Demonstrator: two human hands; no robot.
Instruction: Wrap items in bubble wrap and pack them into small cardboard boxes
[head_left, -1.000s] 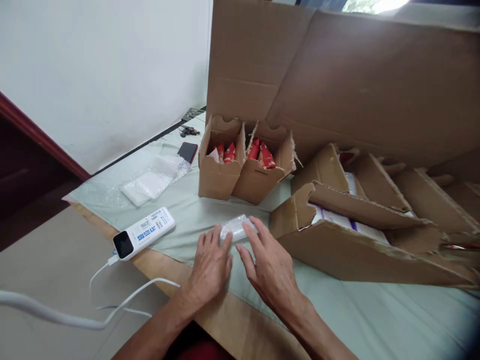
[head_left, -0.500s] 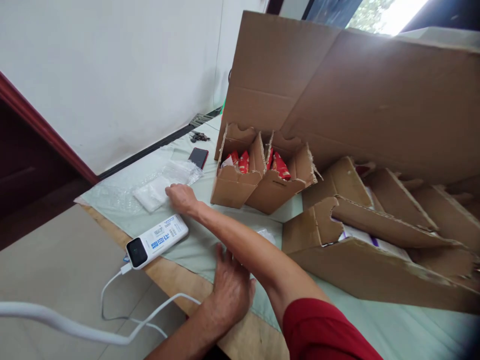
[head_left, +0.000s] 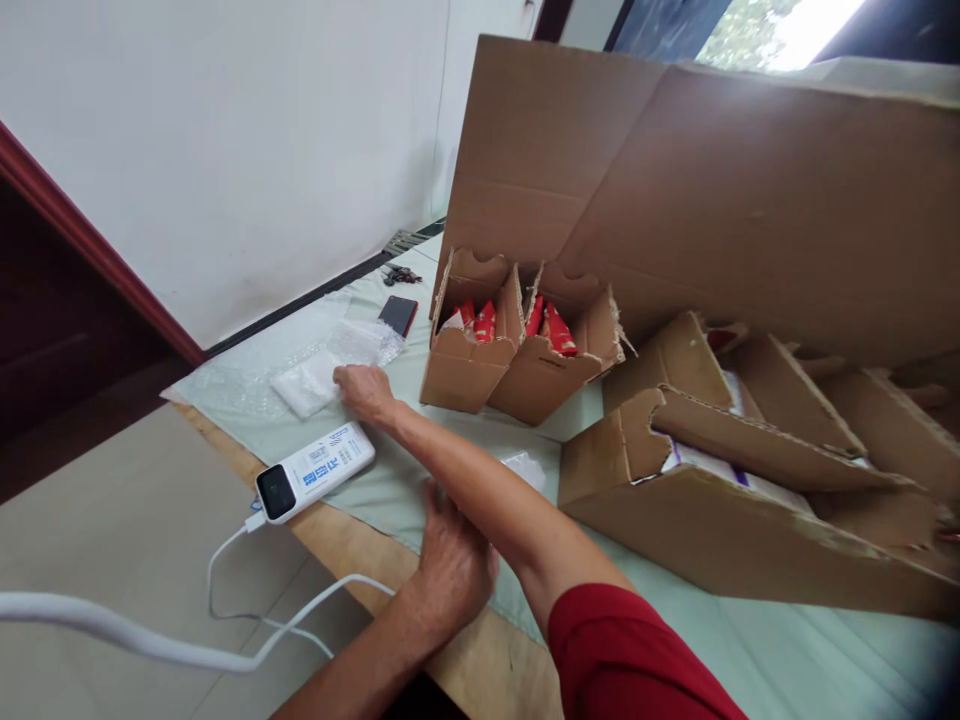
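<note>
Wrapping (head_left: 304, 388) was seen just left of the right hand (head_left: 365, 392), the nearer one, fingers curled; with the left hand (head_left: 456, 562) part-hidden, neither grip could be told.

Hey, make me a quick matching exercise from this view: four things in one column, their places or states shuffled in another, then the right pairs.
Column one:
1. Right hand
2. Left hand
3. White device
4. Red packets

Column two:
A. Inside small cardboard boxes
B. Plugged into a cable
C. At the bubble wrap beyond the device
D. Partly hidden by the right forearm

Pairs: 1-C, 2-D, 3-B, 4-A
</note>
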